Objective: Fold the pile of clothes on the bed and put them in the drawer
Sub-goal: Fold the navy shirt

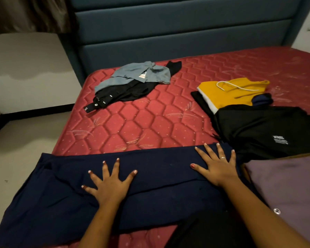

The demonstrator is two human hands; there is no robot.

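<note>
1. Head view: The left hand (pixel 108 183) is lying palm-down on a navy garment (pixel 159 170), its fingers (pixel 115 169) spreading wide and straight, pressing flat on the cloth and gripping nothing.
2. The right hand (pixel 217 167) is pressing the same garment nearer its right end. Its fingers are also splayed and straight, the tips reaching the cloth's far edge, and a ring is showing on one finger.
3. Both forearms are reaching forward from the bottom of the frame, the left rising near the centre and the right coming in at a slant from the lower right.
4. The navy garment is lying stretched across the near edge of the bed (pixel 150 120), a red quilted mattress, with its left end hanging off the mattress side.
5. A light blue shirt (pixel 132 76) is lying crumpled over a black garment with snaps (pixel 125 94) at the far left of the bed, well apart from the hands.
6. A folded yellow garment (pixel 231 95) with a white cord is sitting on a stack at the far right. Nearer the right hand, a black garment with a label (pixel 263 129) is lying in a heap.
7. A purple garment (pixel 290 185) is showing at the lower right, just beside the right forearm.
8. A dark blue padded headboard (pixel 168 33) is standing behind the bed.
</note>
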